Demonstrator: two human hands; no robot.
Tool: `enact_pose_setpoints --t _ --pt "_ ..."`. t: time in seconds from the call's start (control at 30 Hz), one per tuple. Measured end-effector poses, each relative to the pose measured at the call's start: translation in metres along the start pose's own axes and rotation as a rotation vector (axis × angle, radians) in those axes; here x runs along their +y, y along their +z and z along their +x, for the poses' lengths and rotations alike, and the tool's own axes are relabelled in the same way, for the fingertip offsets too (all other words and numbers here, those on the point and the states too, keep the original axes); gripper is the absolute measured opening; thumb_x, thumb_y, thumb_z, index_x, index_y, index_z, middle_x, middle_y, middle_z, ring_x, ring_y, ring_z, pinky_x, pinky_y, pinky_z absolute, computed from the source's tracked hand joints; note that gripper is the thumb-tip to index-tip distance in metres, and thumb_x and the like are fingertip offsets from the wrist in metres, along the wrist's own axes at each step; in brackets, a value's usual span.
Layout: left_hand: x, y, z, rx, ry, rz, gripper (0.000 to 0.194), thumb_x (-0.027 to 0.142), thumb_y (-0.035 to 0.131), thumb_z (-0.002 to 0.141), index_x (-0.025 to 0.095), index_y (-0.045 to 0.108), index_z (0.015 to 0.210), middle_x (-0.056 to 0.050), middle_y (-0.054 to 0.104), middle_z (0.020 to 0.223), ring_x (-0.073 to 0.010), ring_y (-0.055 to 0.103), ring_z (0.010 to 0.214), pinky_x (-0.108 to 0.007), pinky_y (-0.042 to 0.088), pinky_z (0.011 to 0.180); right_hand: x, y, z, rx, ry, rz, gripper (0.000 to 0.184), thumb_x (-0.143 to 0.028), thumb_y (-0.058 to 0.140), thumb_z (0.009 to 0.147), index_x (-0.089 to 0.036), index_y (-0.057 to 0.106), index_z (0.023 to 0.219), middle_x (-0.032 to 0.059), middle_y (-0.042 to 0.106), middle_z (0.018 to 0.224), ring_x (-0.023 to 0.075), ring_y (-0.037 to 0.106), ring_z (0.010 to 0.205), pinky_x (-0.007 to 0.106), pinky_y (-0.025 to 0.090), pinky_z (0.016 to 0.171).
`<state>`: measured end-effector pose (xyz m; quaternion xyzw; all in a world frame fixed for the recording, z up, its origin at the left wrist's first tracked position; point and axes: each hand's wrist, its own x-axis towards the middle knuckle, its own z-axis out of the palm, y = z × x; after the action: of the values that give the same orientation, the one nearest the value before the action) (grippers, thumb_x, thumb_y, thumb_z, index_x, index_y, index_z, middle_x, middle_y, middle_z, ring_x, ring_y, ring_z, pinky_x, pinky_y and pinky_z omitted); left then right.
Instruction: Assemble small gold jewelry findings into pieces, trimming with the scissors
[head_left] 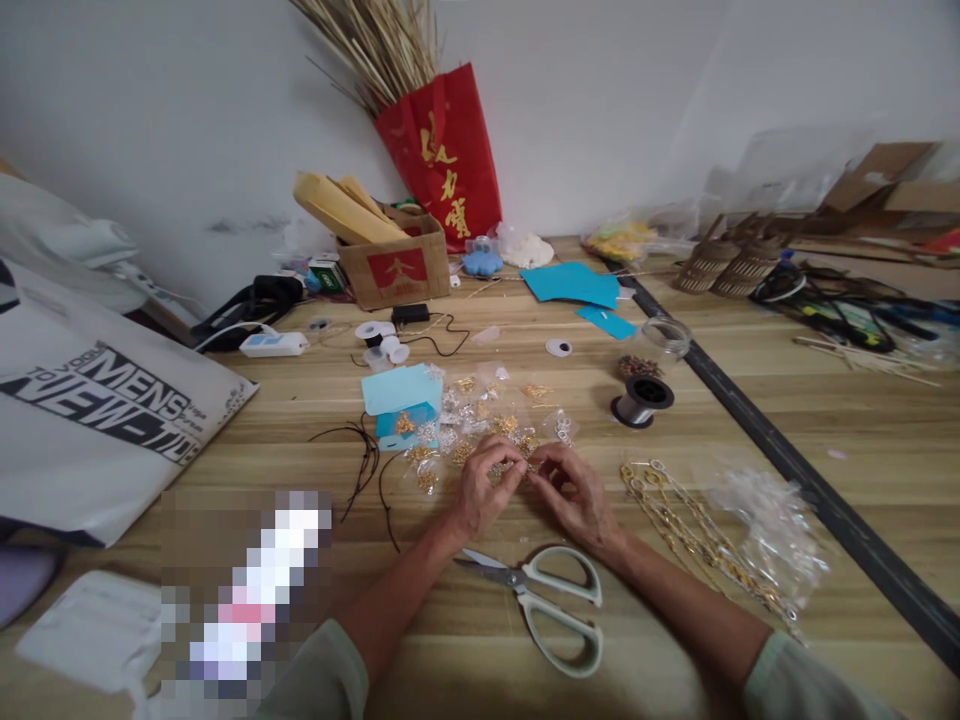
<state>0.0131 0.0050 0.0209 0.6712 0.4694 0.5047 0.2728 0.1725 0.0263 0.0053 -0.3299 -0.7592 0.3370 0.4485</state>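
Observation:
My left hand (484,490) and my right hand (574,490) meet over the wooden table (480,640), fingertips pinched together on a small gold piece I can barely make out. Just beyond them lies a scatter of small clear bags of gold findings (487,420) beside a light blue card (397,390). A pair of white-handled scissors (547,600) lies between my forearms. Gold chains (705,540) stretch out to the right of my right hand, partly under a clear plastic bag (772,520). Thin black cord (367,465) curls left of my left hand.
A wire spool (641,400) and a clear round container (664,335) sit further back on the right. A cardboard box (394,260), a red bag with dried stalks (442,150) and blue sheets (574,285) stand by the wall. A white printed bag (97,420) fills the left.

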Motion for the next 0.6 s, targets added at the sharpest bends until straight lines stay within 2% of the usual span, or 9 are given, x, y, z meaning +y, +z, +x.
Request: enact_pose_setpoints --t 0.17,0.6 --pt "0.0004 0.0006 -0.0002 0.004 0.008 0.005 0.016 0.022 0.054 0.085 0.017 0.058 0.070 -0.006 0.060 0.079 -0.0191 0.056 0.082 -0.033 0.047 0.077 0.0029 0.0015 -0.0011 0.003 -0.003 -0.005 0.008 -0.026 0.053 0.089 -0.020 0.058 0.089 0.0037 0.062 0.077 0.0135 0.056 0.063 0.024 0.047 0.053" --pt "-0.0051 0.0025 -0.0008 0.029 0.013 0.028 0.016 0.020 0.055 0.084 0.018 0.059 0.069 -0.005 0.061 0.076 -0.0193 0.057 0.082 -0.033 0.047 0.078 0.0056 -0.0014 -0.0006 -0.008 -0.044 -0.075 0.011 -0.024 0.051 0.090 -0.020 0.059 0.084 0.0036 0.059 0.075 0.0154 0.054 0.067 0.027 0.045 0.057"
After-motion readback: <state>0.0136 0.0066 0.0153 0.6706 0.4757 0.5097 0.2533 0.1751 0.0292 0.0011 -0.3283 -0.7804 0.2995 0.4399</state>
